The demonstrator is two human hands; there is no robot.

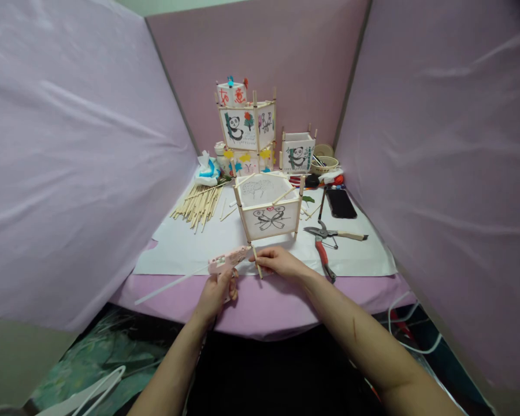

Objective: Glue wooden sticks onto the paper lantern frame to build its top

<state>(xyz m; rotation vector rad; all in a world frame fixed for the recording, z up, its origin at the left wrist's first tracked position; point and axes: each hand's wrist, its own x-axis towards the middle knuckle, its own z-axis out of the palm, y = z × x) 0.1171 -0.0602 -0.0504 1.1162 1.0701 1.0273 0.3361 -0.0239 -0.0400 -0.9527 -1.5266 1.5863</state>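
Observation:
My left hand [220,292] is closed around the grip of a pink hot glue gun [225,261]. A long white glue stick [169,287] sticks out of its back end. Between the fingers of my right hand [278,263] is a short wooden stick [258,264], and the gun's nozzle is close to the stick's upper end; I cannot tell whether they touch. Just beyond both hands stands a paper lantern [271,222] with a wooden stick frame and a drawn butterfly on its front panel. Thin sticks lie across its open top.
A pile of wooden sticks [199,205] lies on the left. Red-handled pruning shears [325,254], a wooden-handled knife [351,236] and a phone [341,204] lie on the right. Behind stand a tiered lantern [240,130], a smaller panda lantern [298,155], a tissue pack [207,169] and a basket [325,166].

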